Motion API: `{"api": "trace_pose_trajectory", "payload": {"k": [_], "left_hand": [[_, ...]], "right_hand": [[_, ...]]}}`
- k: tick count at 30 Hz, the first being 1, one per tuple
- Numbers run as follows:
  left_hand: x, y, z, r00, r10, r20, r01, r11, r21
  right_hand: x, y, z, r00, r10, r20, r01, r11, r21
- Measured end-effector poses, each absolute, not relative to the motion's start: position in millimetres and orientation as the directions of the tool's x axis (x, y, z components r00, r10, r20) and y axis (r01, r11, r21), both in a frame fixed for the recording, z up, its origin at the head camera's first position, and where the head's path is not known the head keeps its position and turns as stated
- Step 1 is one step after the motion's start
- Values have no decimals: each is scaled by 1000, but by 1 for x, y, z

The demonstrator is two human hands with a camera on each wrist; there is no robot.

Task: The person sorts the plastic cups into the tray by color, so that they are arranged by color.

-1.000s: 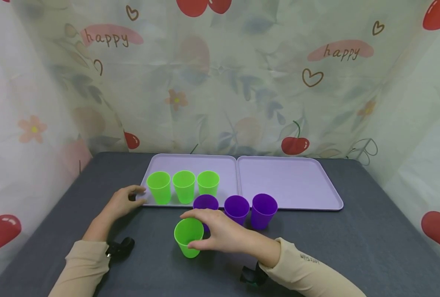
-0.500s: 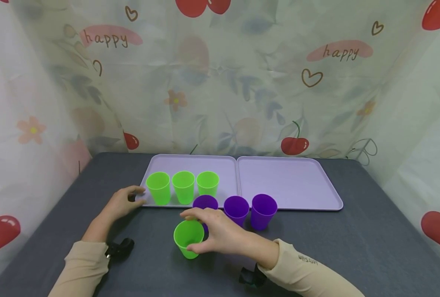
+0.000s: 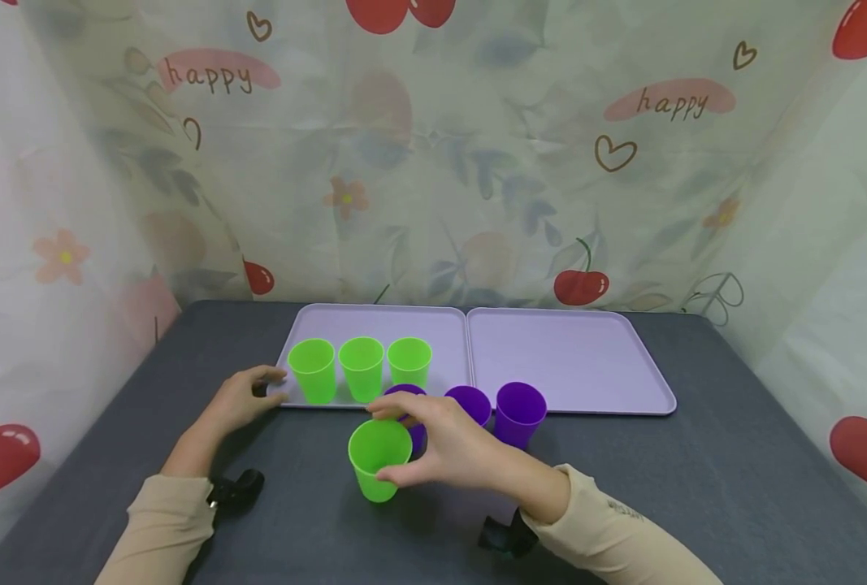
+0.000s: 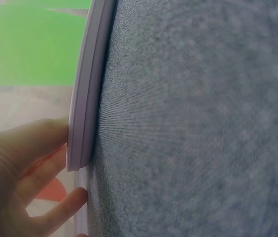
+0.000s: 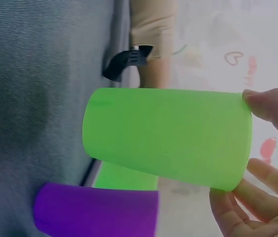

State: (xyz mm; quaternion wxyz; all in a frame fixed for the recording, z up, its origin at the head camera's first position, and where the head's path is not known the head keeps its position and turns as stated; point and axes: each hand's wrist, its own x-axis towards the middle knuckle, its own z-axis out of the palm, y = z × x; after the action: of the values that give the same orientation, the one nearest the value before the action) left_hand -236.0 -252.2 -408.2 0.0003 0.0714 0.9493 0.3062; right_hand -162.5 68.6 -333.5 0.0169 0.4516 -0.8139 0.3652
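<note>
My right hand (image 3: 455,447) holds a bright green plastic cup (image 3: 376,471) by its rim, thumb at the near side and fingers at the far side. In the right wrist view the base of this green cup (image 5: 163,136) is clear of the dark tabletop. My left hand (image 3: 246,396) is at the left front corner of the left lilac tray (image 3: 374,317), thumb and fingers touching its edge. Three more green cups (image 3: 362,370) stand in a row on that tray. Behind my right hand are three purple cups (image 3: 521,414), two of them partly hidden.
A second lilac tray (image 3: 572,357) lies against the first one's right side. The dark grey tabletop (image 3: 733,487) runs around both trays. A printed curtain (image 3: 433,162) hangs behind and along both sides.
My right hand has lifted the green cup off the tabletop and moved slightly up and right with it. My left hand stays at the tray's corner.
</note>
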Motion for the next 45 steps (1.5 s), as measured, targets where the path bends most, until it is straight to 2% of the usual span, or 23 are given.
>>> {"api": "trace_pose_trajectory", "payload": {"k": [15,31,45], "left_hand": [[-237,-253,-409,-989,138,56,145,798,585],[-238,-252,-410,-989,130,64,143,804,577],[-237,-252,-409,-991,127,36,124,803,584]], "right_hand": [[-161,92,-302,-646,-683,341,-680,313,-663],[-167,123,-285,-673,-612,415,-687,311,-656],[-190,156,-276,-724,-521,452,-671,382,-635]]}}
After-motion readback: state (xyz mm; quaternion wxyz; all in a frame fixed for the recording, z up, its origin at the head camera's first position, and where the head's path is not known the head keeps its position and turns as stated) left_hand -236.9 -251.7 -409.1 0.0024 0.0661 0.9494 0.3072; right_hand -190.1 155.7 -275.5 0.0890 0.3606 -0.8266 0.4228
